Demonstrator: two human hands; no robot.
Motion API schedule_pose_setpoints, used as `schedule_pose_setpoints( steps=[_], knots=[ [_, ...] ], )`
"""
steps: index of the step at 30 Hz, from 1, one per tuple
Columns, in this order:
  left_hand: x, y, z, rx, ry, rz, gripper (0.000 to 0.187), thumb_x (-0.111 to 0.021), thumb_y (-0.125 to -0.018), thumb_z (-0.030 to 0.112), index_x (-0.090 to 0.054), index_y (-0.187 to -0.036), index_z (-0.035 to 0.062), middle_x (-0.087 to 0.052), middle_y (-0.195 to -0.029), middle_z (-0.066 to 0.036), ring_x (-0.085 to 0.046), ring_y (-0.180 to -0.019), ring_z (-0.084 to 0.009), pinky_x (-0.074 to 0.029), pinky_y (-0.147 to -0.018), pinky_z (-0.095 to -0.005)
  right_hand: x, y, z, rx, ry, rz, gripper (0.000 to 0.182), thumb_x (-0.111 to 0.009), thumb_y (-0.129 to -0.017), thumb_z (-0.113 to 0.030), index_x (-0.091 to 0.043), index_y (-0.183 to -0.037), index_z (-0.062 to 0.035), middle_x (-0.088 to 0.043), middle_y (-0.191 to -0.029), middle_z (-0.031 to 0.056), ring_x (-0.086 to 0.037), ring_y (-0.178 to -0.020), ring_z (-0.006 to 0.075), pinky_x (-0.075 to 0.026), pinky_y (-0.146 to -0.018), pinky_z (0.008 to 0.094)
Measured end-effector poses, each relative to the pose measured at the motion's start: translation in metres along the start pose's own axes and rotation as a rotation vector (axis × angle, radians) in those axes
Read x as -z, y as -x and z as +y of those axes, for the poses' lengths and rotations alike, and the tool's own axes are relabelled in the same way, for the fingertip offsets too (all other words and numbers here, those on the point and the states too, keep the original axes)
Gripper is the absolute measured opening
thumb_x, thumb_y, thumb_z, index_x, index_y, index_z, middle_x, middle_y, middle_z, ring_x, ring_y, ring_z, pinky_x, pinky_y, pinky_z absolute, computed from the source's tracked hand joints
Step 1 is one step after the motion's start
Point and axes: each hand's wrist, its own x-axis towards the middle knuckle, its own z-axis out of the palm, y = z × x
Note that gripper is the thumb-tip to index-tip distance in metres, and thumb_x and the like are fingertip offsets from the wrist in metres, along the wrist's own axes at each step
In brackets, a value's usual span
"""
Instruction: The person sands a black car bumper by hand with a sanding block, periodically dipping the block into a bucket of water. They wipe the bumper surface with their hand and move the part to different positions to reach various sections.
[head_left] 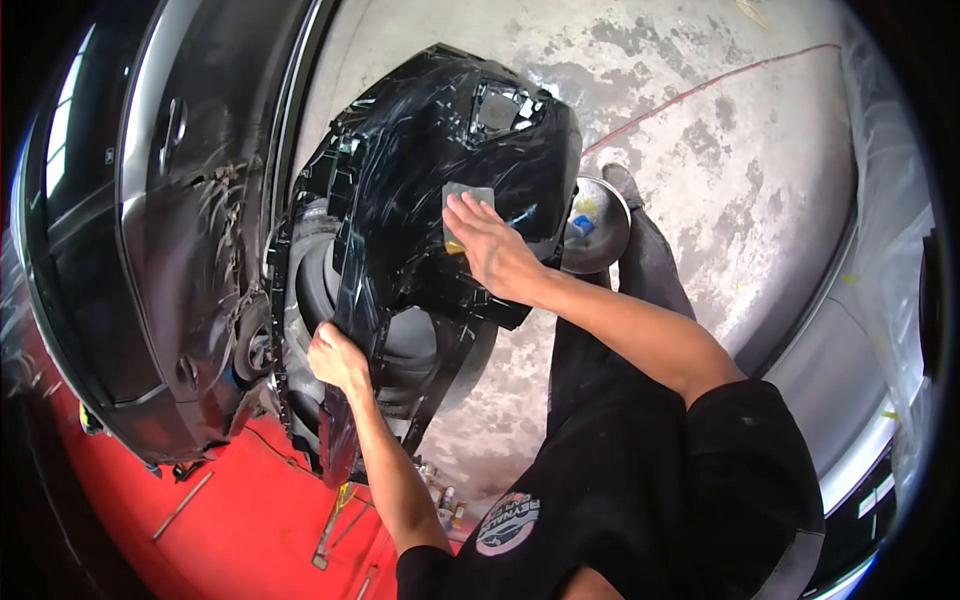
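Observation:
A black plastic car bumper [410, 180] with whitish smears and scuffs rests propped up in front of me. My right hand [490, 245] lies on its face, holding a grey sanding sheet [470, 190] flat under the fingers. A bit of yellow shows at the sheet's lower edge. Lower left, my left hand [338, 357] has its fingers curled around the bumper's edge. Part of its grip is hidden behind the plastic. Black tyres [410, 335] show through the openings beneath the bumper.
A round metal bowl [600, 235] with a blue item [582, 225] inside stands right of the bumper. At left is a dark, damaged car [190, 200]. A red hose [700, 88] crosses the floor. Plastic sheeting [890, 200] hangs at right. Tools [325, 535] lie on red flooring.

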Motion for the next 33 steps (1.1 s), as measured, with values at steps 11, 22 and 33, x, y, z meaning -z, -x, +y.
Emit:
schedule_pose_setpoints(
  steps=[11, 22, 33],
  knots=[
    [-0.007, -0.003, -0.012, 0.032, -0.011, -0.034, 0.056, -0.041, -0.097, 0.039, -0.081, -0.101, -0.0001, -0.073, -0.094, -0.032, -0.068, -0.089, -0.0536, -0.049, -0.080, -0.0619, 0.016, 0.000, 0.034, 0.108, 0.036, 0.103, 0.034, -0.053, -0.099, -0.006, -0.067, -0.128, 0.0007, -0.064, -0.143, 0.0229, -0.055, -0.142, 0.0383, -0.043, -0.121, 0.0485],
    [-0.004, -0.002, -0.006, 0.046, 0.037, -0.065, 0.057, -0.040, -0.095, 0.038, -0.082, -0.108, 0.0018, -0.076, -0.099, -0.029, -0.072, -0.094, -0.0476, -0.052, -0.085, -0.0541, 0.019, -0.010, 0.089, 0.085, 0.013, 0.176, 0.031, -0.045, -0.101, -0.006, -0.068, -0.121, 0.0035, -0.070, -0.133, 0.0206, -0.062, -0.130, 0.0402, -0.045, -0.118, 0.0465],
    [-0.002, -0.003, -0.007, 0.113, 0.065, -0.111, 0.060, -0.041, -0.093, 0.039, -0.080, -0.110, -0.0039, -0.076, -0.101, -0.031, -0.072, -0.093, -0.0455, -0.052, -0.088, -0.0530, 0.043, 0.023, 0.087, 0.121, -0.043, -0.028, 0.046, -0.051, -0.099, -0.003, -0.061, -0.143, 0.0057, -0.058, -0.153, 0.0238, -0.052, -0.147, 0.0362, -0.033, -0.127, 0.0509]
  ],
)
